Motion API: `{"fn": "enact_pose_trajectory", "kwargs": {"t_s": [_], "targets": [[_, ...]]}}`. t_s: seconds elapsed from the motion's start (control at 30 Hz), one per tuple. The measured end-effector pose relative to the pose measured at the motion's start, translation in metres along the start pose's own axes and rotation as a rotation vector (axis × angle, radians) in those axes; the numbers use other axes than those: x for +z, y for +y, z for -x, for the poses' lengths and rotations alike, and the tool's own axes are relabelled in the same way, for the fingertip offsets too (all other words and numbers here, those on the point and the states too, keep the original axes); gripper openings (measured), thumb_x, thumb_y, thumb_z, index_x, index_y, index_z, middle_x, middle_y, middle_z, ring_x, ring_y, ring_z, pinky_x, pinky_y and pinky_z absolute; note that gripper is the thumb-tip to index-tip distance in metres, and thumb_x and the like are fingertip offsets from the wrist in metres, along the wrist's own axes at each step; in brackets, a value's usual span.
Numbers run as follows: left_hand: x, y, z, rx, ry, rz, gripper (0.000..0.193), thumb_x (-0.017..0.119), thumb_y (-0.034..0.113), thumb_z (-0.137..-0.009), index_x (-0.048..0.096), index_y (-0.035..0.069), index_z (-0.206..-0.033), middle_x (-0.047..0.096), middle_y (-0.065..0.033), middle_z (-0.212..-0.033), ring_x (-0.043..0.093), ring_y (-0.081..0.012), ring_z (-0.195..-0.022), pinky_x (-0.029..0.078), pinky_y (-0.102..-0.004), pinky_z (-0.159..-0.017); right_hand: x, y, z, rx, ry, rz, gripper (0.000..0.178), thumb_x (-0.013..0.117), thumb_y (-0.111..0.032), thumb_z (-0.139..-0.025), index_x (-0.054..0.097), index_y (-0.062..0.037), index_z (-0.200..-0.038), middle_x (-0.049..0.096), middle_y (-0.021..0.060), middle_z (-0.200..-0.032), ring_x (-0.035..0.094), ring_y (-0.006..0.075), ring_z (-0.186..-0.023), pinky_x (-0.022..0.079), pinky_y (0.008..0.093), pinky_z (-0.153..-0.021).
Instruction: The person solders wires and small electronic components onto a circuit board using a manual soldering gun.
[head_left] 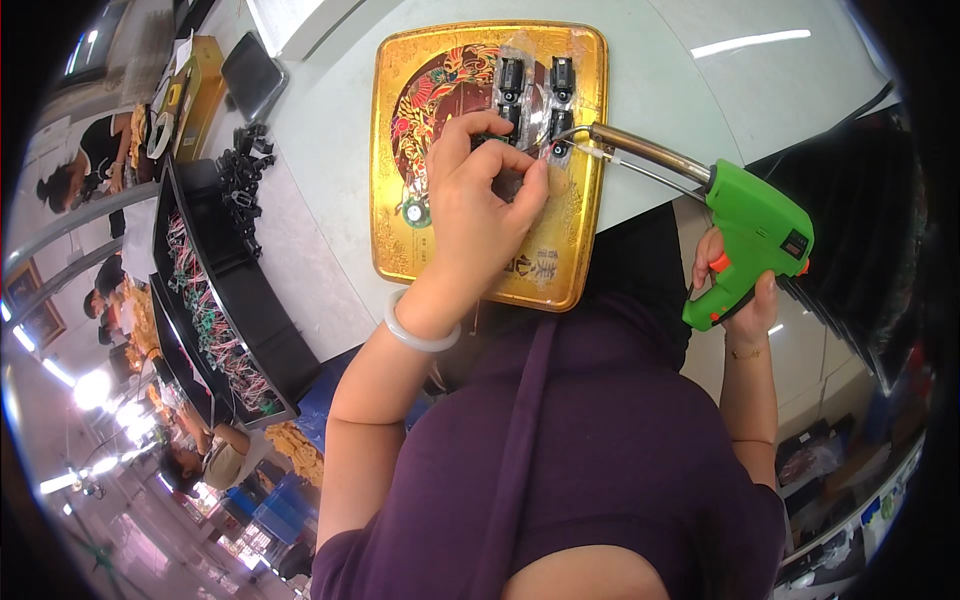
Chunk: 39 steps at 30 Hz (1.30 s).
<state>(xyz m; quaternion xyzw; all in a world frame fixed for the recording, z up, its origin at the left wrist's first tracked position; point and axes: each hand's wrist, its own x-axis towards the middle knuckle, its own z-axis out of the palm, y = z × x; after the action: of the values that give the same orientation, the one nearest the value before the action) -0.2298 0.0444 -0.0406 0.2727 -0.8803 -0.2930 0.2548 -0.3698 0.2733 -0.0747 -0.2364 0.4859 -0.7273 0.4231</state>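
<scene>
My right hand (748, 305) grips a green soldering gun (765, 215) by its handle. The gun's metal barrel points left, and its tip and thin solder feed tube (655, 172) meet at a small black housing (561, 124). Right beside that tip, my left hand (478, 205) is pinched, thumb against forefinger; what lies between them is too small to make out. Under the hand is a gold tin lid (395, 258) with a colourful round pattern. More black housings (562, 78) sit on it in two columns on clear tape. A small round green circuit board (416, 212) lies left of my wrist.
On the left stands a black bin (265, 320) full of wired circuit boards (205, 320). Behind it lies a heap of black parts (245, 175), with a dark tray (252, 75) farther back. Black stacked material (850, 220) is at the right. Other people work at the far left.
</scene>
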Motion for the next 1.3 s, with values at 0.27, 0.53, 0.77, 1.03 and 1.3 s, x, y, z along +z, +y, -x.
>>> {"fn": "enact_pose_trajectory", "kwargs": {"t_s": [0.27,0.53,0.77,1.03,1.3], "targets": [[0.001,-0.001,-0.002,0.044,0.019,-0.018,0.007,0.066,0.006,-0.065,0.059,0.003,-0.066,0.052,-0.0102,-0.095,0.053,-0.0198,-0.084,0.043,-0.0269,-0.069,-0.001,0.002,-0.001,0.011,0.009,0.0,0.062,0.039,-0.057,-0.081,0.051,0.0033,-0.091,0.049,0.0122,-0.078,0.046,0.0148,-0.064,0.039,0.0237,-0.053],[0.0,-0.001,-0.001,0.012,0.001,-0.021,0.007,0.066,0.006,-0.066,0.06,0.003,-0.066,0.052,-0.0097,-0.096,0.053,-0.0173,-0.08,0.042,-0.0252,-0.065,-0.001,0.002,-0.002,0.01,0.003,-0.004,0.059,0.04,-0.056,-0.082,0.051,0.0016,-0.088,0.049,0.0107,-0.076,0.045,0.0142,-0.062,0.037,0.0232,-0.051],[0.001,0.0,0.002,0.042,0.015,-0.026,0.007,0.066,0.006,-0.066,0.06,0.003,-0.066,0.052,-0.0093,-0.096,0.053,-0.0162,-0.078,0.042,-0.0244,-0.063,0.0,0.006,0.003,-0.02,0.037,-0.025,0.056,0.043,-0.054,-0.081,0.051,0.0012,-0.088,0.048,0.0104,-0.075,0.046,0.0143,-0.062,0.037,0.0228,-0.048],[0.002,0.001,0.0,-0.002,0.025,0.027,0.01,0.068,0.008,-0.062,0.058,0.006,-0.063,0.052,-0.0088,-0.093,0.05,-0.0241,-0.086,0.036,-0.034,-0.077,0.001,0.0,-0.002,-0.036,-0.012,-0.018,0.069,0.038,-0.06,-0.08,0.05,0.0054,-0.1,0.053,0.0167,-0.088,0.05,0.0176,-0.069,0.042,0.027,-0.057],[0.002,-0.002,-0.003,0.015,0.039,0.01,0.01,0.068,0.008,-0.062,0.058,0.006,-0.063,0.053,-0.008,-0.094,0.049,-0.0245,-0.086,0.036,-0.0341,-0.077,0.002,0.001,-0.013,-0.041,0.001,-0.096,0.076,0.037,-0.062,-0.079,0.044,0.0064,-0.112,0.051,0.0201,-0.1,0.052,0.0206,-0.083,0.045,0.0302,-0.067]]}}
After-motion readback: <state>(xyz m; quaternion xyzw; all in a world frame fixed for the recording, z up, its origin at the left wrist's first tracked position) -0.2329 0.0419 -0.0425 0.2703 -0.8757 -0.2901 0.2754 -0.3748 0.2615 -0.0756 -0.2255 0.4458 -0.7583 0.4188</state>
